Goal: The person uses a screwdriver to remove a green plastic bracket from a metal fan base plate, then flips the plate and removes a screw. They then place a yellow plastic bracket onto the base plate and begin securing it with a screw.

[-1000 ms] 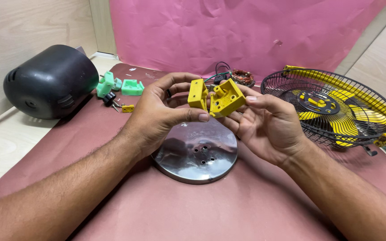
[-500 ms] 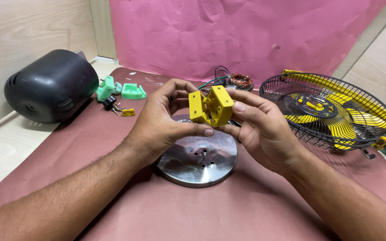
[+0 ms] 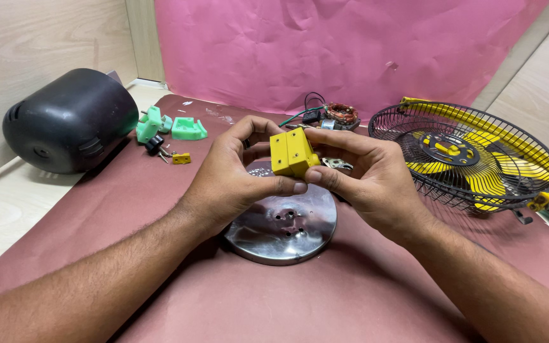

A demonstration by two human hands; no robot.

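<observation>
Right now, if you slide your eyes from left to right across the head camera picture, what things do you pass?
Black motor cover → green plastic pieces → left hand → yellow block held by both hands → right hand → fan guard with yellow blades.

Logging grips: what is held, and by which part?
Both hands, left hand and right hand, hold the yellow plastic block by its sides, fingers at top, thumbs beneath.

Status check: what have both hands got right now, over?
Left hand and right hand both grip the yellow block. Held above the round metal plate. Nothing between them.
</observation>
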